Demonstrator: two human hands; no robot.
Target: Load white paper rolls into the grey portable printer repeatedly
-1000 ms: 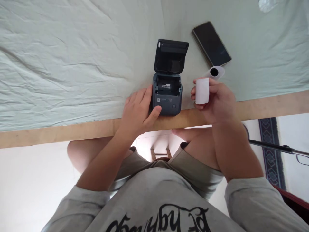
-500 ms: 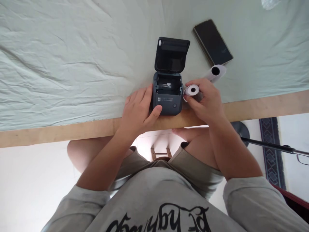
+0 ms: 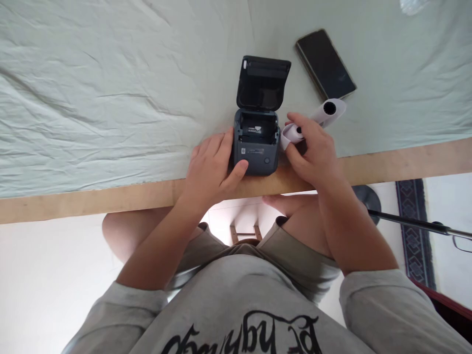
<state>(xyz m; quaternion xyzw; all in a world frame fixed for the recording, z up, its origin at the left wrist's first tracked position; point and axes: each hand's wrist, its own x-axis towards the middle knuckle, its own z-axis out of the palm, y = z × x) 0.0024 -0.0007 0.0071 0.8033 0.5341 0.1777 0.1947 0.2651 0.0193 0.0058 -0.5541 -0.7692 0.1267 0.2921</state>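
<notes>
A small dark label printer (image 3: pixel 254 160) sits at the table's front edge, its lid (image 3: pixel 263 83) raised and its paper compartment exposed. My left hand (image 3: pixel 210 167) lies along the printer's left side, fingers stretched out and thumb touching its front left corner. Just right of the printer, my right hand (image 3: pixel 317 152) has thumb and fingers around a small white paper roll (image 3: pixel 289 135), now tilted, with a loose end curling toward the printer. Behind that hand lies a second white roll (image 3: pixel 337 109) with a dark core.
A dark phone (image 3: pixel 326 64) lies beyond the rolls on the pale green cloth (image 3: pixel 110 98). The wooden table edge (image 3: pixel 147 194) runs across in front of me. Clear plastic (image 3: pixel 413 5) shows at the far right. A black stand (image 3: pixel 368 201) is on the floor.
The small roll in my right hand has tilted from upright, its core turning to the right. My right fingers have spread a little. My left hand and the printer have stayed put.
</notes>
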